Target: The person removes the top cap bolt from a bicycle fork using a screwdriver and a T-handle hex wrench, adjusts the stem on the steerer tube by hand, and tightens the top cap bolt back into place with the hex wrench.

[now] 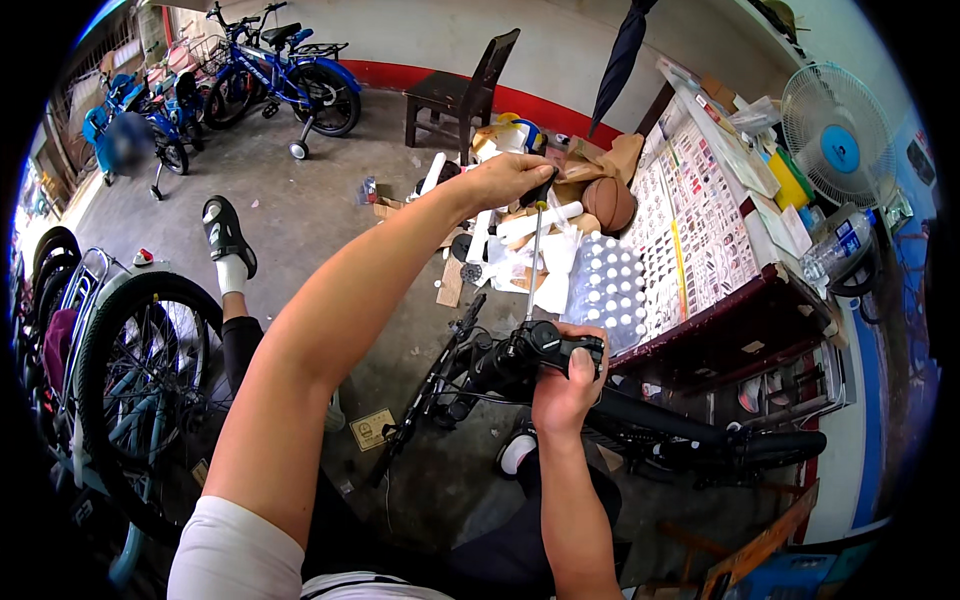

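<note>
My left hand (508, 180) is stretched out far ahead, its fingers wrapped round the dark handle of a long screwdriver (536, 262). The metal shaft points down, and its lower end meets a black rounded fitting (543, 338) on a bicycle. My right hand (563, 400) grips that fitting, with the thumb up along its right side. The tip of the screwdriver is too small to make out. Below my hands the black bicycle (690, 428) stretches off to the right, and its handlebar (432, 385) lies left of the fitting.
Beyond my hands lie scattered parts and packaging (520, 255), a basketball (608, 204) and wrapped bottles (606, 285). A cabinet (740, 325) stands right, under a fan (838, 140). Left is a bicycle wheel (130, 400); farther back are a blue bicycle (285, 75) and a chair (455, 95).
</note>
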{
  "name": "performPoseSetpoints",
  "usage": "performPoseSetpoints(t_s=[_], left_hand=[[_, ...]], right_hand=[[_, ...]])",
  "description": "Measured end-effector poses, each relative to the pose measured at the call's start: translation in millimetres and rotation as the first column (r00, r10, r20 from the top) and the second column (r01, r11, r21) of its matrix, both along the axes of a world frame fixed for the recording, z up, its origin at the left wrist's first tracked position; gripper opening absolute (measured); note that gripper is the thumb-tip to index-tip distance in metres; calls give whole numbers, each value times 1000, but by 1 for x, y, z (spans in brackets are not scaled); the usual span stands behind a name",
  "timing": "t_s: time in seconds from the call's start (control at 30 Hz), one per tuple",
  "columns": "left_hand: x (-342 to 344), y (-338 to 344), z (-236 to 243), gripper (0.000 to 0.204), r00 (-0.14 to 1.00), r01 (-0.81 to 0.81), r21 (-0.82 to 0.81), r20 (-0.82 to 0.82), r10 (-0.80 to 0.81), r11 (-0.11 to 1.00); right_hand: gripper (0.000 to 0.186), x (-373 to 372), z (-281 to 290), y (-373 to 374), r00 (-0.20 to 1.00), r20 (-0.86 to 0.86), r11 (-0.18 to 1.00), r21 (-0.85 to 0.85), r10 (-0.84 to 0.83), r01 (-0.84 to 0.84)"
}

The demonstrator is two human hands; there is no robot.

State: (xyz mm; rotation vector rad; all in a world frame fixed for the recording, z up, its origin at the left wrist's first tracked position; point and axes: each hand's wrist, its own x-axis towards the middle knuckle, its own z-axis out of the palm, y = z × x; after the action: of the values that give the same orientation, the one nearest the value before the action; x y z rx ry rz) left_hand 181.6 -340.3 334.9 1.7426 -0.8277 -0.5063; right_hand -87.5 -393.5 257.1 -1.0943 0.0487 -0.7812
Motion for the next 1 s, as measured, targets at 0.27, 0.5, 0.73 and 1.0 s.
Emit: performPoseSetpoints(t_s=[0.27,0.5,0.73,1.0], left_hand=[[9,7,-11,44,995,59,-204,-72,-75,977],[9,8,16,50,982,95,-45,169,-86,994],[17,2,36,45,933,93,215,322,-161,972],[-34,-45,102,43,409,-466,725,685,-603,507]], right_hand=[[36,2,2,4,1000,8,1000,12,3,-3],[34,0,2,3,999,-17,1000,-14,-28,28],[32,1,1,4,999,-30,999,39,-28,29],[31,8,3,8,997,-72,998,39,-39,42]])
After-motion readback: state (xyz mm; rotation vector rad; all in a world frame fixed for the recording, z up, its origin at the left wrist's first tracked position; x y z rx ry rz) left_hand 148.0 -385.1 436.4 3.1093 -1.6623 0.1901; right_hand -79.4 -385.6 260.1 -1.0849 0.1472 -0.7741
